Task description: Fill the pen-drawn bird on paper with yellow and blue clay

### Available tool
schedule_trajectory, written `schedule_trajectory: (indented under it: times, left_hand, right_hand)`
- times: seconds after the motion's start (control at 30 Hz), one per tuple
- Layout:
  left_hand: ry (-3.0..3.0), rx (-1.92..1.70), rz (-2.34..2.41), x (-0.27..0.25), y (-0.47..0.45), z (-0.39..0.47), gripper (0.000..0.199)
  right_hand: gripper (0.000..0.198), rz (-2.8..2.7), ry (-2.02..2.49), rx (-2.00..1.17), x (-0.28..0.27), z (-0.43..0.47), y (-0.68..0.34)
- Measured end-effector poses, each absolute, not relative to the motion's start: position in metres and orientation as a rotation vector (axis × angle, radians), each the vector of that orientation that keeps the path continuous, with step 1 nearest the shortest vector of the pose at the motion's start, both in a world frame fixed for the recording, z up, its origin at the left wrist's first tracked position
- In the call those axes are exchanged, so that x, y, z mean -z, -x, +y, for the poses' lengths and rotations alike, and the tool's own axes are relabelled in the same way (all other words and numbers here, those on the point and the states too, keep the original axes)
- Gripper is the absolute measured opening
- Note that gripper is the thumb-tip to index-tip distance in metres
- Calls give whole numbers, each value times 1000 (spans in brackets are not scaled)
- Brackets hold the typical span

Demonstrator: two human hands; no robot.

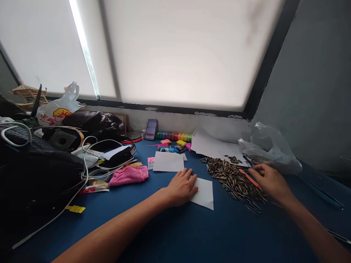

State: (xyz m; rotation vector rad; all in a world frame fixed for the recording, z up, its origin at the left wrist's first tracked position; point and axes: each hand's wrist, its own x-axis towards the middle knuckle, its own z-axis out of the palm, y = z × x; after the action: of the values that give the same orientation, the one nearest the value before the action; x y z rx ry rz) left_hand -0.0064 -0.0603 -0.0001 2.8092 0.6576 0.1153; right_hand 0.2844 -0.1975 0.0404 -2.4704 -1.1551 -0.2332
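Observation:
My left hand (182,188) lies flat with fingers stretched out, over the left part of a small white sheet of paper (204,193) on the blue table. A second white sheet (168,162) lies just beyond it. At the right, my right hand (270,180) has thumb and fingers pinched on a slim dark pen-like thing (248,160); its exact kind is hard to make out. Below those fingertips an orange strip-like tool (250,178) rests on a heap of striped sunflower seeds (230,177). Part of the heap is hidden behind the hand.
Larger white papers (212,144) and a clear plastic bag (274,149) sit behind the seeds. Colourful clay packets (181,143) lie at the back. A pink cloth (128,175), white cables (87,160) and a black bag (35,190) crowd the left.

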Motion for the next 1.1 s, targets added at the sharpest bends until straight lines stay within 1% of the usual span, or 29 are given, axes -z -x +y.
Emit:
schedule_trajectory:
  times: [0.1,0.17,0.43,0.53,0.63,0.77,0.87,1.03,1.1]
  left_hand:
    - [-2807,-100,656,-2,7,-63,59]
    - [-2808,-98,661,-2,6,-65,60]
    - [-2784,-173,654,4,3,-65,62]
    - [-2743,-203,671,-5,5,-55,62]
    - [-2754,-257,765,-13,10,-39,55]
    - [-2791,-193,867,-8,21,-16,44]
    - [-2822,-191,883,-1,27,-3,45]
    - [-2859,-256,858,-6,29,2,50]
    - [-2871,-268,798,-10,26,-5,51]
  right_hand:
    - [32,-1173,2526,5,-33,-193,-275]
    - [32,-1211,2525,-83,-29,-187,-265]
    - [32,-1285,2358,-236,-22,-157,-234]
    - [31,-1262,2255,-265,-29,-158,-235]
    - [31,-1248,2177,-288,-37,-164,-237]
    - [28,-1345,2074,-328,-46,-171,-222]
    - [28,-1487,1992,-330,-48,-171,-196]
    - [36,-1729,1976,-319,-40,-170,-153]
    - [31,-1798,2030,-234,-35,-174,-148]
